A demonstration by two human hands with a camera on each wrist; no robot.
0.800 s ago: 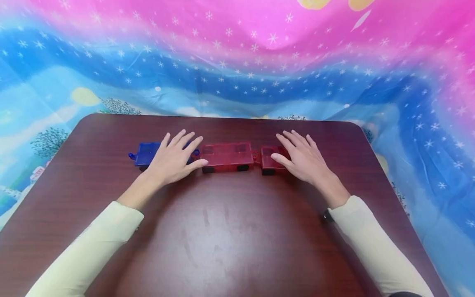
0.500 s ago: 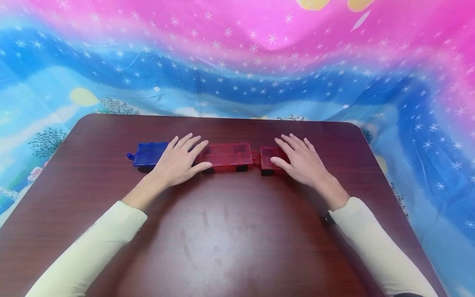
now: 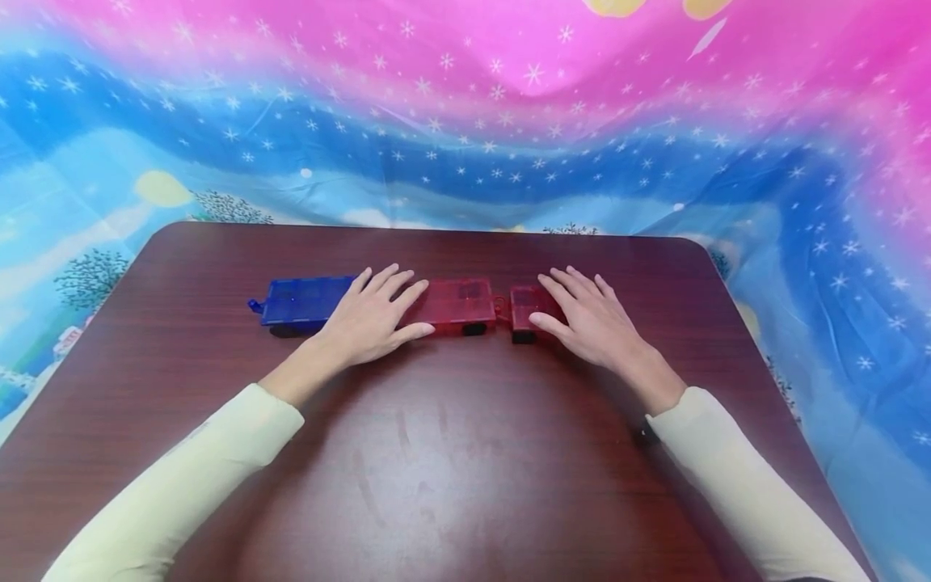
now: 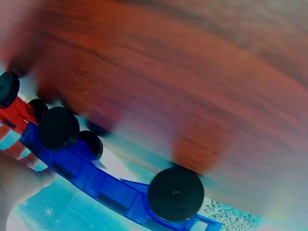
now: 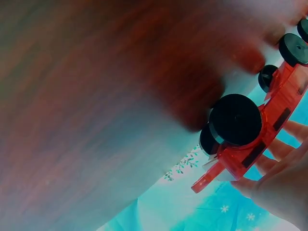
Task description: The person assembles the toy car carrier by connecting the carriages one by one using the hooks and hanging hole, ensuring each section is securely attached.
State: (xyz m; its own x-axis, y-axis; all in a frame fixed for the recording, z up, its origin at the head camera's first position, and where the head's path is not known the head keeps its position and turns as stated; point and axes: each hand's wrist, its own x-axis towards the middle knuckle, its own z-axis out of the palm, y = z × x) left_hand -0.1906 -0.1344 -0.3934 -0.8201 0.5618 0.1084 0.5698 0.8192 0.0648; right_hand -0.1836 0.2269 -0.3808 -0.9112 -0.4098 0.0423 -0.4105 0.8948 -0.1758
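Toy train cars with black wheels stand in a row across the table. At the left is a translucent blue car (image 3: 301, 301), also seen as a blue car (image 4: 86, 175) in the left wrist view. A red car (image 3: 461, 301) is in the middle, and another red car (image 3: 521, 301) stands right of it, with a hook link between them. My left hand (image 3: 371, 319), fingers spread, lies over the blue car's right end and the middle car's left end, hiding their joint. Over the right red car my right hand (image 3: 596, 319) has its fingers extended, covering most of it.
The brown wooden table (image 3: 436, 453) has rounded far corners. Behind it hangs a pink and blue snowflake cloth (image 3: 465, 121). A small blue hook (image 3: 254, 305) sticks out from the row's left end.
My left hand has slid to the right along the row, from over the blue car onto the middle red car's left end. The right hand and the cars have barely moved.
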